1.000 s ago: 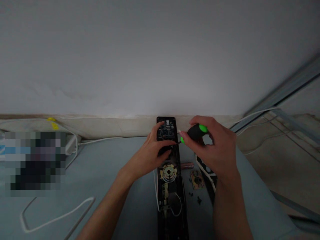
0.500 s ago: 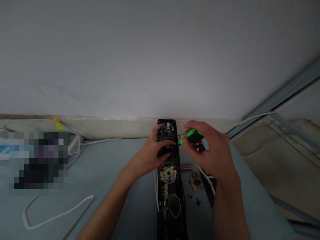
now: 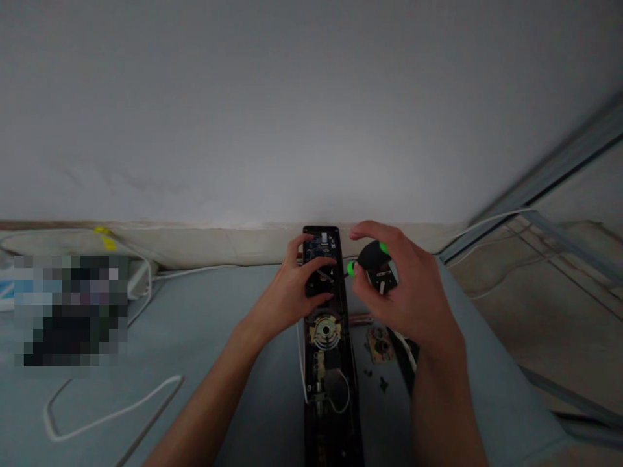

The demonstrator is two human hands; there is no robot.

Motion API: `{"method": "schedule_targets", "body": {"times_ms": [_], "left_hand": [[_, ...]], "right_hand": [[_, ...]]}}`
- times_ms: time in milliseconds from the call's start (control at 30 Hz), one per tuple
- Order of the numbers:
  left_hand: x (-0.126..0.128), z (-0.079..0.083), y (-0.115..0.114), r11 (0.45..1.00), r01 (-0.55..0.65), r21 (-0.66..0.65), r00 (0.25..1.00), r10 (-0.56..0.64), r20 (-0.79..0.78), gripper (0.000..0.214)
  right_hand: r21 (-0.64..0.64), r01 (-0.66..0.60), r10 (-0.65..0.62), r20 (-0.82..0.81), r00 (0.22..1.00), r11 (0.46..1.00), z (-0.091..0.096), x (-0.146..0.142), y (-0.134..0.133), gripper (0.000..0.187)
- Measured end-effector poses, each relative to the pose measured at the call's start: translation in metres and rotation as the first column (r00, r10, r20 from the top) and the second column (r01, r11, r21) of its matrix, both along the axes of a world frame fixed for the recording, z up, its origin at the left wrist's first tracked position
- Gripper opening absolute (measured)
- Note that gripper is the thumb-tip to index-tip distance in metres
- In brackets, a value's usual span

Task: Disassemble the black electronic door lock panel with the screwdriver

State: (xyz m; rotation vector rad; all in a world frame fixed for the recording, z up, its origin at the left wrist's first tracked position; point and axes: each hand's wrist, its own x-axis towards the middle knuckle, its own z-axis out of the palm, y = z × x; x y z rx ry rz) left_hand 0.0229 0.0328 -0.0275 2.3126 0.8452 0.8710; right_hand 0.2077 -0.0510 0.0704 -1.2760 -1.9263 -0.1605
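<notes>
Lock panel (image 3: 331,363): long, black, back open, flat on the table (image 3: 219,324), running from the near edge away to the wall. Circuit board (image 3: 321,248) at the far end, brass disc (image 3: 325,329) mid-body, thin white wire (image 3: 343,397) looped lower down.

Left hand (image 3: 294,295) clamps the panel's far end: thumb across it just below the board, fingers curled on the left edge. Right hand (image 3: 409,298) grasps the screwdriver (image 3: 374,261), black and green handle wrapped in the fingers, shaft pointing left at the panel's right edge beside the board. Tip too dark to see, so can't tell if it's seated.

My read: fastener work at the board end, driver being lined up. Next move needs the tip square in the screw head, the left hand holding the panel dead steady, and light pressure so near the board.

Around: small brass part (image 3: 379,342) and loose screws (image 3: 382,384) on the table right of the panel, under the right wrist, easy to knock. Pinkish cylinder (image 3: 361,318) just beside the panel. White cable (image 3: 111,412) well left, out of the way. Dim light is the main obstacle.
</notes>
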Motion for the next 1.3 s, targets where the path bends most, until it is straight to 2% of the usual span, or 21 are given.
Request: {"method": "schedule_targets", "body": {"times_ms": [167, 333, 500, 567, 700, 867, 1033, 1200, 1300], "left_hand": [[0.000, 0.002, 0.000, 1.000, 0.007, 0.014, 0.999, -0.006, -0.050, 0.056], [-0.002, 0.003, -0.001, 1.000, 0.029, 0.007, 0.997, -0.028, -0.068, 0.054], [-0.004, 0.008, -0.001, 0.999, 0.048, -0.014, 0.994, -0.049, -0.101, 0.056], [-0.006, 0.009, -0.001, 0.998, 0.059, -0.013, 0.993, -0.060, -0.104, 0.055], [-0.008, 0.010, -0.001, 0.997, 0.072, 0.006, 0.990, -0.070, -0.121, 0.054], [-0.011, 0.010, -0.002, 0.997, 0.076, -0.008, 0.985, -0.076, -0.154, 0.058], [-0.013, 0.011, -0.001, 0.997, 0.072, -0.022, 0.984, -0.074, -0.165, 0.055], [-0.015, 0.011, 0.000, 0.997, 0.078, -0.012, 0.980, -0.079, -0.184, 0.054], [-0.017, 0.014, 0.000, 0.995, 0.097, -0.005, 0.981, -0.096, -0.169, 0.050]], "right_hand": [[0.069, 0.122, -0.121, -0.028, 0.992, 0.990, -0.001, 0.000, 0.002, 0.031], [0.016, 0.084, -0.084, -0.003, 0.996, 0.996, 0.001, 0.001, 0.001, 0.049], [-0.008, 0.149, -0.150, -0.026, 0.988, 0.989, 0.001, 0.003, 0.000, 0.030], [0.020, 0.144, -0.143, -0.023, 0.989, 0.989, 0.001, 0.004, 0.000, 0.031], [0.009, 0.093, -0.093, 0.011, 0.996, 0.996, 0.003, 0.006, -0.001, 0.047], [0.050, 0.138, -0.138, -0.006, 0.990, 0.989, 0.002, 0.007, 0.001, 0.029], [0.028, 0.072, -0.072, 0.002, 0.997, 0.997, 0.003, 0.008, 0.001, 0.051], [0.034, 0.147, -0.146, -0.023, 0.989, 0.989, 0.002, 0.010, 0.000, 0.030], [0.045, 0.096, -0.095, -0.021, 0.995, 0.994, 0.003, 0.010, 0.000, 0.043]]}}
